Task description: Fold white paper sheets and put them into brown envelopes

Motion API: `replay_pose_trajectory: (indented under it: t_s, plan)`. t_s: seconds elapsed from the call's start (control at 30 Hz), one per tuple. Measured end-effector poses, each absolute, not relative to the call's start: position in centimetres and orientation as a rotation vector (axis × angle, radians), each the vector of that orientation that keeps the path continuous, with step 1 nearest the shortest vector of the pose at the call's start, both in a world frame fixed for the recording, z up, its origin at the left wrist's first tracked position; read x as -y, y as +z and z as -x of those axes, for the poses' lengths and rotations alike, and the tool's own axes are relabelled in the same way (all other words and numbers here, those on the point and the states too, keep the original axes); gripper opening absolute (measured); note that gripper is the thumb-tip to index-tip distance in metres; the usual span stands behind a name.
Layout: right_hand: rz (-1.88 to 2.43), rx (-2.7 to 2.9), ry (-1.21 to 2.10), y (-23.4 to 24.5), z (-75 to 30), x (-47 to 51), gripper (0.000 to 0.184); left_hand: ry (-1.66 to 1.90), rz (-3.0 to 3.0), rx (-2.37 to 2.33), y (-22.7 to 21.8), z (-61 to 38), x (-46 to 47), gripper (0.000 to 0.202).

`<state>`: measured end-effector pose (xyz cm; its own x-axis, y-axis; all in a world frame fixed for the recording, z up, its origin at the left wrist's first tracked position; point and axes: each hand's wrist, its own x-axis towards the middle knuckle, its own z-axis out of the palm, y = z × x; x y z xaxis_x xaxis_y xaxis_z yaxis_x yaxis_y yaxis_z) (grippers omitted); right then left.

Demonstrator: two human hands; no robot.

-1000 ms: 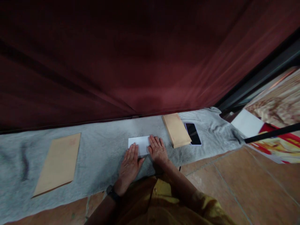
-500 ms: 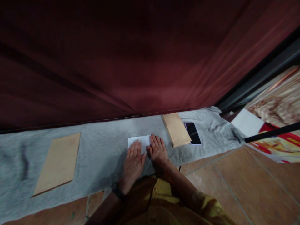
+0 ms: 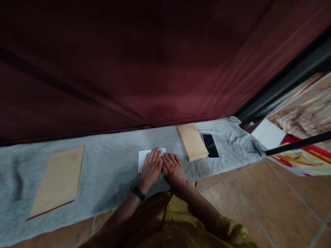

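A white sheet of paper (image 3: pixel 142 159), perhaps folded, lies on the grey cloth (image 3: pixel 111 165) in front of me. My left hand (image 3: pixel 151 166) rests flat on it, fingers stretched out, a dark band around the wrist. Beside it my right hand (image 3: pixel 173 168) lies palm down at the paper's right edge, its fingers extended. The two hands nearly touch and cover much of the paper. To their right is a stack of brown envelopes (image 3: pixel 192 142).
Another brown envelope or small pile (image 3: pixel 58 179) lies at the left. A phone (image 3: pixel 210 146) is right of the stack. A dark red curtain (image 3: pixel 155 86) hangs behind the cloth. At the right stand a dark bar (image 3: pixel 297 144) and printed sheets (image 3: pixel 305 156); tiles (image 3: pixel 240 203) show below.
My left hand has slid right across the paper, close against my right hand, uncovering the paper's left part. The whole view has shifted slightly.
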<state>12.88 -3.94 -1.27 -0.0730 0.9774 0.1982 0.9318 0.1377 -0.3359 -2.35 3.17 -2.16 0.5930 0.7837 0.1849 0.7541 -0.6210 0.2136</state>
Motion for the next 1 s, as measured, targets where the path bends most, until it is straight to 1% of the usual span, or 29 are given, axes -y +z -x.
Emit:
replay_pose_trajectory:
  t_s: [0.17,0.37,0.53,0.63,0.8,1.0]
  plan:
    - [1.748,2.15,0.24,-0.5,-13.6,6.4,0.05,0.403,-2.71,-1.353,-1.9,2.0,-3.0,0.057]
    - [1.753,2.144,0.225,-0.3,-14.0,7.9,0.047,0.441,-2.699,-1.395,-1.7,2.5,-2.9,0.056]
    - [1.733,2.125,0.21,-0.7,-14.4,8.3,0.047,0.511,-2.603,-1.547,-1.7,5.2,-2.1,0.06]
    - [1.8,2.056,0.237,-0.6,-14.3,7.7,0.046,0.579,-2.535,-1.653,-1.8,7.3,-1.3,0.062]
    - [2.037,1.806,0.275,-0.3,-13.1,4.7,0.037,0.659,-2.49,-1.708,-1.9,8.9,-0.3,0.062]
    - [2.067,1.562,0.364,-0.8,-12.0,1.6,0.023,0.661,-2.493,-1.681,-1.9,8.7,-0.2,0.06]
